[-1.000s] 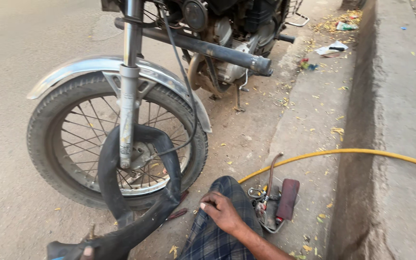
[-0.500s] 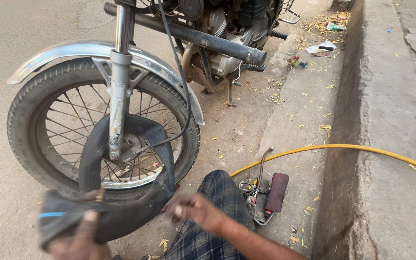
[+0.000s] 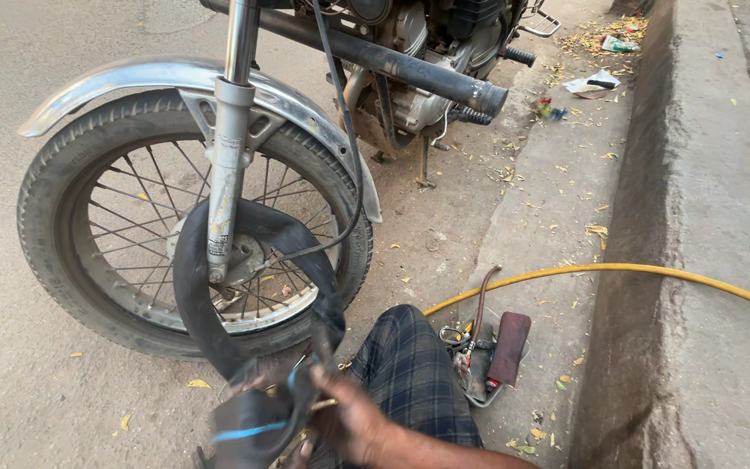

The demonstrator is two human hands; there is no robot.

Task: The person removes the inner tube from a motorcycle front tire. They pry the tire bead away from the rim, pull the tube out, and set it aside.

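Black inner tube [image 3: 253,260] clenched in right hand [image 3: 349,421]; left hand unseen; white sticker [image 3: 218,247] on fork [image 3: 229,130].

Your right hand [image 3: 353,421] sits hemmed in at the bottom: the black inner tube [image 3: 245,287] loops up just left of it, and your checked knee [image 3: 410,373] presses in on the right. Ahead, the spoked front wheel [image 3: 88,234] and fork leg [image 3: 227,156] block the way. Right of the knee, small tools [image 3: 492,356] and a yellow hose [image 3: 618,271] cross the ground before the concrete kerb [image 3: 644,217]. Bare pavement [image 3: 36,399] lies open at lower left.
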